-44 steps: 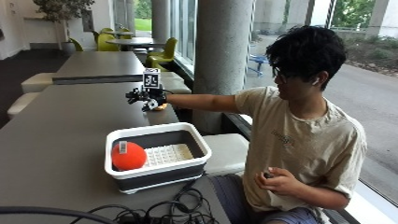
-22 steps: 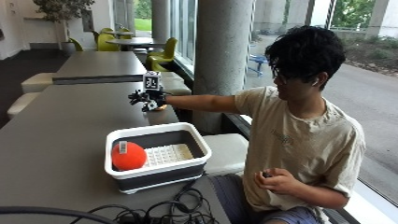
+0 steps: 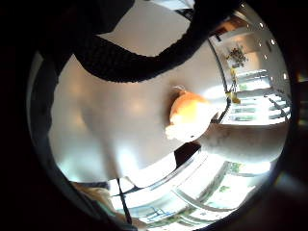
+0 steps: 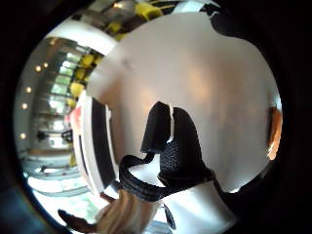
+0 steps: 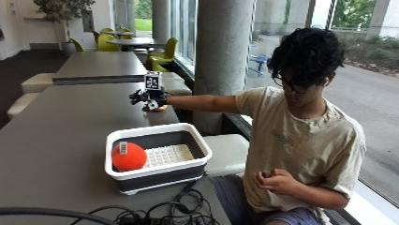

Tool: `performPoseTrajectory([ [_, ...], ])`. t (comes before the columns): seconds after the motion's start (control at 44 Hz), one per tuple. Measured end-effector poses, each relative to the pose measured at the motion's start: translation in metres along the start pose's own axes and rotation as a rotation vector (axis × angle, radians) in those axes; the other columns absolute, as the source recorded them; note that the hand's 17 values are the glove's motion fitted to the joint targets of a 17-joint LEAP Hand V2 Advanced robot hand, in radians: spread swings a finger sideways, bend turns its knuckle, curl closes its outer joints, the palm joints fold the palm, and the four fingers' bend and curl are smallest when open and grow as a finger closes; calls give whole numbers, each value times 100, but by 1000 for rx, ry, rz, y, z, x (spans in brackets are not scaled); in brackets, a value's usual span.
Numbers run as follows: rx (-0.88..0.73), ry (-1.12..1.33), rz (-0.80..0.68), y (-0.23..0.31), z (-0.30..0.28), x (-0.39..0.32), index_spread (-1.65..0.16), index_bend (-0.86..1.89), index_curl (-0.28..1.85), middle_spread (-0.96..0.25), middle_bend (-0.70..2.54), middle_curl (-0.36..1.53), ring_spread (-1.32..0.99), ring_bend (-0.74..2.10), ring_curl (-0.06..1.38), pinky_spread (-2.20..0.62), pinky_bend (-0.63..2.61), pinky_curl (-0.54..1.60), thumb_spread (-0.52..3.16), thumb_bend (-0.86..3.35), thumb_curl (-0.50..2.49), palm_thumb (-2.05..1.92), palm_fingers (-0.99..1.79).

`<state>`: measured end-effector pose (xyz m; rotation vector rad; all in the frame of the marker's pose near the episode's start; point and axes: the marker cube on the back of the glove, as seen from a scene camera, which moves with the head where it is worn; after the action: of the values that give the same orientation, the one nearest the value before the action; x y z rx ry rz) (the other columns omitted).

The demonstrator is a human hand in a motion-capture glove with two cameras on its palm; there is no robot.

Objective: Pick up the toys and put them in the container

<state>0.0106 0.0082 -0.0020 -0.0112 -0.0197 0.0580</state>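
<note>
My gloved right hand [image 5: 147, 97] reaches out over the far part of the grey table [image 5: 56, 126], fingers spread and holding nothing. A small orange plush toy [image 5: 159, 108] lies on the table just under and beside it, near the table's window-side edge. The little finger side palm view shows the toy [image 3: 189, 117] resting on the tabletop, apart from the hand. A white and black container [image 5: 157, 157] stands nearer the person, with a red ball [image 5: 129, 157] inside at one end. In the thumb side palm view, the container [image 4: 94, 146] lies behind the glove's fingers [image 4: 168, 136].
Black cables [image 5: 156, 213] lie on the table's near edge in front of the container. A concrete pillar [image 5: 223, 56] stands just past the table's edge. The person's bare left hand [image 5: 274, 183] rests near their lap.
The gloved hand has sunk slightly toward the orange toy. The container and ball have not moved.
</note>
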Motion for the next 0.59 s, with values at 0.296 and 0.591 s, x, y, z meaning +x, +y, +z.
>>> performPoseTrajectory([
  [0.296, 1, 27, -72, -6, 4, -4, -30, 32, 50, -5, 14, 23, -5, 16, 20, 1, 78, 36, 137, -2, 26, -3, -8],
  [0.591, 3, 29, -99, -10, 8, -6, -30, 32, 50, -6, 14, 23, -5, 16, 19, 1, 78, 36, 138, -2, 26, -3, -8],
])
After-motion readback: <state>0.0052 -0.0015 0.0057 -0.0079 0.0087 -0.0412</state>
